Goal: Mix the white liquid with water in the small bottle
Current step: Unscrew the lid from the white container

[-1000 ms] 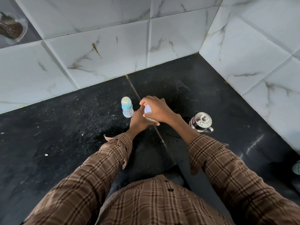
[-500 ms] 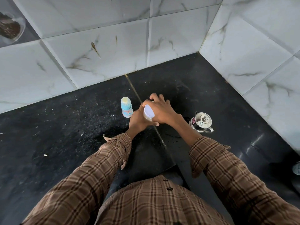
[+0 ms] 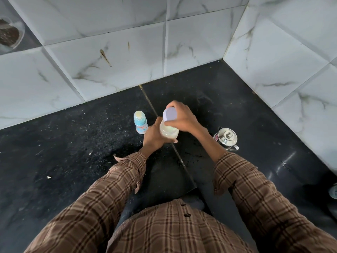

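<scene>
My left hand (image 3: pixel 154 136) grips a clear bottle (image 3: pixel 169 132) that stands on the black counter; whitish liquid shows through its open top. My right hand (image 3: pixel 184 117) holds the bottle's pale lilac cap (image 3: pixel 170 114) just above and behind the mouth, tilted toward me. A small light-blue bottle (image 3: pixel 140 122) with a pale top and a printed label stands upright on the counter, just left of my left hand.
A lidded steel pot (image 3: pixel 227 138) with a spout sits to the right of my right forearm. White marble-look tiled walls meet in a corner behind. A glass jar (image 3: pixel 11 34) with dark contents is at the far upper left. A round object (image 3: pixel 333 191) shows at the right edge.
My right hand has lifted the lilac cap off the clear bottle and tilted it up, exposing the open mouth. My left hand keeps its hold on the bottle.
</scene>
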